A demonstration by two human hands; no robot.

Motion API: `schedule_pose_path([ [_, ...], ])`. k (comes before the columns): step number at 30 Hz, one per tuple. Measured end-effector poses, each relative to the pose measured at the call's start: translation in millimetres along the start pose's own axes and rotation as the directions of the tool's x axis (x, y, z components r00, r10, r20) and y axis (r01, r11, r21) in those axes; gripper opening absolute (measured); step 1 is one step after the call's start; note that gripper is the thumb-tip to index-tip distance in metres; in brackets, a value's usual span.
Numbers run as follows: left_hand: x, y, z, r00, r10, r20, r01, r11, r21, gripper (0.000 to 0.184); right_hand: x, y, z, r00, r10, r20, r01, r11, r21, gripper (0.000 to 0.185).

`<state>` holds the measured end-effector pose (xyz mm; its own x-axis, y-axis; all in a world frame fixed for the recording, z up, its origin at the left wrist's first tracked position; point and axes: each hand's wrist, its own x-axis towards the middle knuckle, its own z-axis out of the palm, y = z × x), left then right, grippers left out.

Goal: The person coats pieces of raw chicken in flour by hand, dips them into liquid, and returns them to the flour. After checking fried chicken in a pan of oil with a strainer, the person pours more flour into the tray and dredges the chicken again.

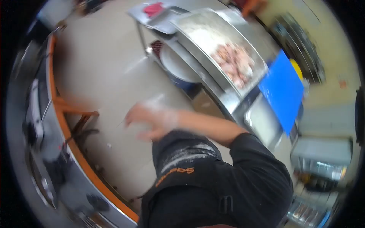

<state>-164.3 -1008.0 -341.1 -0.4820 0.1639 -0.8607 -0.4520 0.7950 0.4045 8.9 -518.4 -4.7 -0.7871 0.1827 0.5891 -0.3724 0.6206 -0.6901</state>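
A person's right hand, blurred and coated in white, hung over the pale floor, its grip released and its fingers parted. The bare forearm reached across from a black sleeve. Closest to the hand was the person's dark apron, streaked with white and lettered in orange; whether the fingers brushed its upper edge could not be told. The left hand was outside the view, its grip impossible to tell.

Well apart from the right hand, a deep metal pan sat on a steel table, one long side along the table's near edge. Pinkish meat was heaped toward the pan's right end, with white powder spread toward its left end. Beside the pan, toward the table's far left corner, lay a shallow tray and a red item too blurred to identify.

A blue board stood tilted just past the pan's right end, beside a pale bin. Below the table's near edge were a white basin and a brown box. An orange-edged counter curved along the left.
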Motion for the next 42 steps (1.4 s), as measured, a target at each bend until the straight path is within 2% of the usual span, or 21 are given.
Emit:
schedule_pose_path([
  [2, -88.0, -86.2, 18.6, 0.982, -0.158, -0.105, 0.133, 0.967, -0.219, 0.035, 38.1, -52.1, 52.8, 0.919, -0.230, 0.321, 0.120, 0.937, 0.328, 0.042],
  [4, -188.3, -162.8, 45.1, 0.939, -0.272, -0.210, 0.160, 0.887, -0.433, 0.036, 14.5, -85.4, 123.6, 0.765, -0.342, 0.546, -0.015, 0.838, 0.546, 0.047],
  [6, -281.5, -247.3, 108.4, 0.879, -0.381, -0.288, 0.106, 0.743, -0.660, 0.036, -19.2, -134.0, 168.1, 0.544, -0.362, 0.757, -0.329, 0.738, 0.589, 0.049],
  [7, -316.2, -280.4, 159.5, 0.847, -0.435, -0.305, 0.071, 0.662, -0.747, 0.036, -40.0, -156.1, 194.8, 0.445, -0.458, 0.769, -0.403, 0.664, 0.629, 0.048],
  [8, -346.6, -300.1, 212.5, 0.815, -0.486, -0.316, 0.021, 0.570, -0.821, 0.036, -54.3, -185.1, 209.3, 0.292, -0.534, 0.794, -0.584, 0.558, 0.590, 0.047],
  [10, -391.4, -322.7, 323.4, 0.739, -0.598, -0.311, -0.095, 0.365, -0.926, 0.037, -104.3, -243.5, 241.2, 0.066, -0.648, 0.759, -0.758, 0.462, 0.460, 0.044],
  [12, -409.1, -338.0, 422.3, 0.653, -0.709, -0.266, -0.240, 0.139, -0.961, 0.037, -171.1, -292.1, 282.9, -0.192, -0.733, 0.653, -0.629, 0.603, 0.492, 0.040],
  [14, -424.4, -369.9, 497.4, 0.581, -0.799, -0.157, -0.352, -0.073, -0.933, 0.038, -251.4, -352.4, 339.2, -0.422, -0.659, 0.623, -0.393, 0.752, 0.529, 0.037],
  [15, -432.9, -385.2, 534.2, 0.549, -0.832, -0.080, -0.398, -0.176, -0.901, 0.038, -291.5, -381.0, 360.4, -0.474, -0.612, 0.633, -0.268, 0.785, 0.558, 0.036],
  [18, -453.3, -425.2, 628.4, 0.511, -0.840, 0.185, -0.482, -0.458, -0.747, 0.039, -426.1, -456.6, 423.7, -0.605, -0.445, 0.660, -0.119, 0.871, 0.477, 0.035],
  [21, -476.2, -439.8, 694.7, 0.517, -0.744, 0.424, -0.549, -0.668, -0.502, 0.039, -533.7, -540.0, 468.7, -0.821, -0.466, 0.331, 0.085, 0.473, 0.877, 0.037],
  [23, -495.7, -452.0, 709.3, 0.520, -0.684, 0.512, -0.605, -0.718, -0.344, 0.040, -571.4, -609.1, 504.2, -0.917, -0.309, 0.251, 0.106, 0.419, 0.902, 0.037],
  [24, -505.8, -462.5, 710.0, 0.512, -0.670, 0.537, -0.643, -0.714, -0.278, 0.040, -587.5, -642.1, 517.9, -0.951, -0.223, 0.214, 0.111, 0.402, 0.909, 0.037],
  [26, -523.9, -492.4, 701.9, 0.480, -0.686, 0.546, -0.723, -0.662, -0.196, 0.040, -617.8, -676.9, 564.1, -0.872, -0.353, 0.338, 0.142, 0.479, 0.866, 0.038],
  [28, -548.5, -544.8, 669.2, 0.430, -0.745, 0.510, -0.800, -0.576, -0.167, 0.041, -625.4, -720.0, 599.4, -0.842, -0.340, 0.419, 0.242, 0.455, 0.857, 0.038],
  [34, -660.7, -825.6, 443.4, 0.204, -0.943, 0.261, -0.907, -0.283, -0.312, 0.032, -653.6, -793.9, 753.5, -0.830, -0.362, 0.425, 0.219, 0.490, 0.844, 0.034],
  [35, -688.9, -866.3, 388.0, 0.119, -0.976, 0.181, -0.919, -0.177, -0.352, 0.029, -644.5, -808.0, 770.7, -0.840, -0.324, 0.435, 0.223, 0.525, 0.821, 0.034],
  [38, -783.3, -991.8, 198.2, -0.086, -0.993, -0.079, -0.885, 0.113, -0.452, 0.024, -637.8, -845.6, 856.9, -0.645, -0.722, 0.252, 0.029, 0.307, 0.951, 0.032],
  [39, -822.2, -1018.2, 129.4, -0.168, -0.956, -0.241, -0.822, 0.270, -0.501, 0.022, -628.6, -871.9, 868.4, -0.586, -0.750, 0.307, 0.106, 0.304, 0.947, 0.032],
  [40, -837.5, -1059.9, 77.9, -0.276, -0.858, -0.434, -0.756, 0.472, -0.453, 0.021, -615.9, -895.4, 874.6, -0.537, -0.737, 0.410, 0.100, 0.427, 0.899, 0.032],
  [42, -884.4, -1111.1, -37.3, -0.301, -0.687, -0.662, -0.687, 0.637, -0.349, 0.023, -575.8, -984.4, 868.1, -0.439, -0.667, 0.602, 0.073, 0.641, 0.764, 0.032],
])
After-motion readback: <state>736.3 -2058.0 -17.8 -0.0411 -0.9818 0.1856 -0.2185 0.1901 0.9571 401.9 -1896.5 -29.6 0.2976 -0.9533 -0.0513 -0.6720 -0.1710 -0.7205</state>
